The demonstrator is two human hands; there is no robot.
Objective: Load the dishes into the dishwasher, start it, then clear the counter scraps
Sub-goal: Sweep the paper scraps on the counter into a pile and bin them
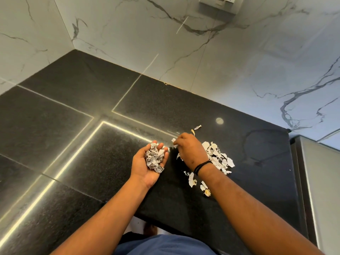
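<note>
Black speckled table point(184, 111), marble wall behind. Left hand point(147, 162) cupped palm-up, loosely holding a full heap of scraps point(154, 157); right hand point(189, 150) pinches one scrap, frame centre. Risk: overfilled palm spills pieces. Loose scraps point(219, 157) are torn, crumpled, printed white paper, centre-right.

You face a black speckled counter point(184, 111); a heap of torn paper scraps point(219, 157) lies on it; looser scraps point(192, 179) trail nearer you from that heap; one scrap point(197, 127) lies beyond it.
</note>
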